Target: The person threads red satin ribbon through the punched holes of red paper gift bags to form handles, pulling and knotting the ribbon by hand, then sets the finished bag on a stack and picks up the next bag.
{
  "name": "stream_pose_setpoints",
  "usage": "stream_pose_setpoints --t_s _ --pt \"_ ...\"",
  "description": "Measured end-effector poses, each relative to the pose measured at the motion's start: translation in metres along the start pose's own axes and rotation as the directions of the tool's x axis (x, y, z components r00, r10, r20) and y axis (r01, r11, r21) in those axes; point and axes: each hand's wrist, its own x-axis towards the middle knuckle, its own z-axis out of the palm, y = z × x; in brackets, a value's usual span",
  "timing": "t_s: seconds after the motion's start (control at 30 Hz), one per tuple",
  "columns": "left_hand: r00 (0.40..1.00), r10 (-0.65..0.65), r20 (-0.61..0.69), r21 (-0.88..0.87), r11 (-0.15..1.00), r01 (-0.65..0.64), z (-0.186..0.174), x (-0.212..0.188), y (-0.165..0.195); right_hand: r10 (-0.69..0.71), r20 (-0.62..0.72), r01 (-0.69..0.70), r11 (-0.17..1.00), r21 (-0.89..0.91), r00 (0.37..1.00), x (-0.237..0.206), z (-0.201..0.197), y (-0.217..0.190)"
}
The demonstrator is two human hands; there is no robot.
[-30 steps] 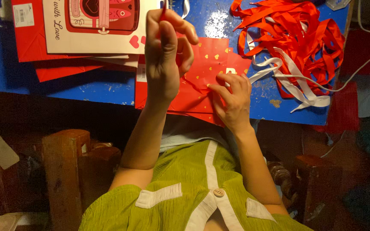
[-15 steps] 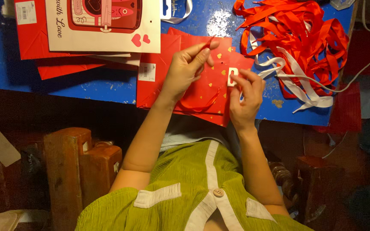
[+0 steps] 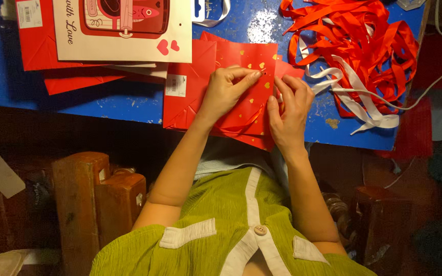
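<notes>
- Blue-painted table (image 3: pixel 129 102) carries everything; I take the red paper bag (image 3: pixel 241 87) with gold hearts, lying flat at its near edge, as my landmark.
- Heap of red and white ribbons (image 3: pixel 354 56) lies right of the bag; a stack of flat bags with a white printed card (image 3: pixel 124 30) lies up-left of it.
- Left hand (image 3: pixel 226 92) rests on the bag, fingertips pinched at a small hole near its top edge.
- Right hand (image 3: pixel 290 110) is curled at the bag's right edge; whether it grips ribbon I cannot tell.
- Judgement: handle-threading step; next calls for feeding a ribbon end through that hole, bag held flat.
</notes>
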Motion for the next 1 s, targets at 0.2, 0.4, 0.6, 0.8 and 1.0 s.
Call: stream_pose_setpoints --t_s 0.2,0.4,0.6,0.8,1.0 --pt "0.970 -0.242 -0.005 -0.154 0.959 0.239 0.002 -0.002 -0.003 -0.111 -0.008 0.111 0.993 -0.050 0.994 0.008 -0.007 -0.006" --pt "0.996 -0.088 -0.023 -0.013 0.996 0.087 0.004 -0.001 -0.009 -0.141 0.015 0.141 0.990 0.020 0.990 0.015 -0.008 -0.009" --pt "0.976 -0.215 0.042 -0.023 0.976 0.216 0.000 0.000 -0.003 -0.154 0.014 0.153 0.986 0.061 0.988 0.013 -0.005 -0.010" --pt "0.933 -0.308 0.188 -0.151 0.929 0.337 -0.006 0.009 0.004 -0.118 0.106 0.085 0.957 0.278 0.987 0.019 -0.009 0.000" --pt "0.931 -0.302 0.206 -0.102 0.939 0.327 -0.006 0.009 0.003 0.000 0.140 -0.045 0.947 0.318 0.990 0.039 0.006 0.012"
